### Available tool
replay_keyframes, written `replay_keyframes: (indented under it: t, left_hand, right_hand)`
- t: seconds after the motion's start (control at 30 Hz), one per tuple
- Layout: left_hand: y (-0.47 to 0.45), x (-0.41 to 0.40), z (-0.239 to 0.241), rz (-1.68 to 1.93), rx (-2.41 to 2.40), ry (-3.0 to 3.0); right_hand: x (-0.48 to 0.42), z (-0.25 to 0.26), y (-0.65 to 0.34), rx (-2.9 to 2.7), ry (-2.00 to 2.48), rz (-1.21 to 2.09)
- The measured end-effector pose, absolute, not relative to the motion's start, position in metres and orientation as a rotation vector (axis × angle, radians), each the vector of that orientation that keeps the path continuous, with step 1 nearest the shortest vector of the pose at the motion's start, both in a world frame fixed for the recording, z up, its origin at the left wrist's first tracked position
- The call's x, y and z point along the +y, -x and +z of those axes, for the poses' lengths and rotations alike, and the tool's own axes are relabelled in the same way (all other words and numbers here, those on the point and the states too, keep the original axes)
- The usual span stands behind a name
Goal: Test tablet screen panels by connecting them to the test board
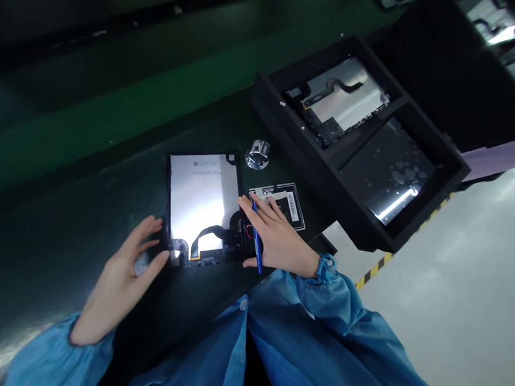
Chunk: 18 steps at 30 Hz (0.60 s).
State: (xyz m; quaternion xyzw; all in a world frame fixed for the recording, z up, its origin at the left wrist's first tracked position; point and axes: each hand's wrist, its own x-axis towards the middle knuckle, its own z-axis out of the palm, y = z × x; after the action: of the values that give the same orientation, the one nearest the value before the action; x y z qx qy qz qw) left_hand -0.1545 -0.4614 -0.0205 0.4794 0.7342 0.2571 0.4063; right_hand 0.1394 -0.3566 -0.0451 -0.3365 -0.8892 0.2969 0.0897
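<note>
An opened tablet (204,205) lies flat on the bench (65,218), between the two hands: the left hand (122,279) at its left edge, the right hand (273,236), with a pen (257,246), on its right edge. A label card (284,203) lies just right of the tablet, a metal knob (258,154) behind the card. Farther right, a two-compartment tray (360,144) holds another tablet assembly (343,101) in its rear compartment.

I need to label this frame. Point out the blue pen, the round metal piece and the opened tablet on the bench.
blue pen (258,257): head view, on the barrel below the right hand.
round metal piece (257,154): head view, on its shiny top.
opened tablet (202,197): head view, on the silver inner plate.
</note>
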Motion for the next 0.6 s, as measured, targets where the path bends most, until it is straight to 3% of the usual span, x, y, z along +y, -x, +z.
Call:
replay_keyframes:
  t: [0.23, 0.33, 0.47, 0.6]
  left_hand:
    - [0.135, -0.435, -0.007, 1.016, 1.727, -0.483]
    - [0.137, -0.418, 0.004, 1.012, 1.62, -0.233]
    - [0.122, -0.404, 0.031, 1.062, 1.469, -0.189]
    - [0.092, -0.396, 0.047, 1.192, 1.343, -0.385]
  right_hand:
    - [-0.353, -0.048, -0.138, -2.707, 0.976, 0.823]
    - [-0.351, -0.052, -0.136, -2.68, 0.948, 0.837]
    - [-0.34, -0.044, -0.138, -2.578, 0.775, 1.119]
    - [-0.336, -0.015, -0.137, -2.107, 0.722, 1.39]
